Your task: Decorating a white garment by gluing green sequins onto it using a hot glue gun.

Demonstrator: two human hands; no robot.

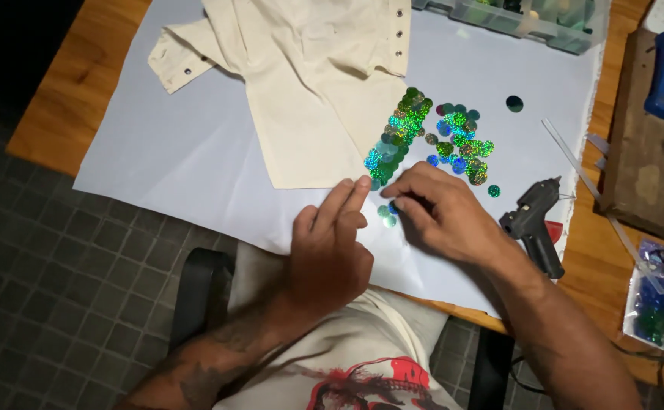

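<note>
Left hand: my left hand (330, 250) lies flat near the near edge of the pale grey sheet (173, 152), fingers stretched out together, their tips touching the bottom corner of the cream fabric garment (309, 99).
Right hand: my right hand (442, 212) is curled, thumb and forefinger pinched on a small shiny blue-green sequin disc (393, 206), just beside my left fingertips.
Loose discs by the hands: two pale green round sequins (386, 216) rest on the sheet between my hands, right under the pinch.
Sequin strip: a band of holographic green and blue round sequins (396, 137) runs along the garment's right edge, starting just beyond my left fingertips.
Sequin heap: a scattered pile of glittering green, blue and pink discs (461, 144) lies on the sheet just beyond my right hand; one dark green disc (514, 103) sits apart, farther toward the right edge.
Glue gun: a black hot-glue gun (535, 224) lies at the sheet's right edge, near my right wrist.
Far edge: a clear plastic compartment box (514, 23) stands at the sheet's far right corner.
Table: the wooden table (66, 83) carries it all.
</note>
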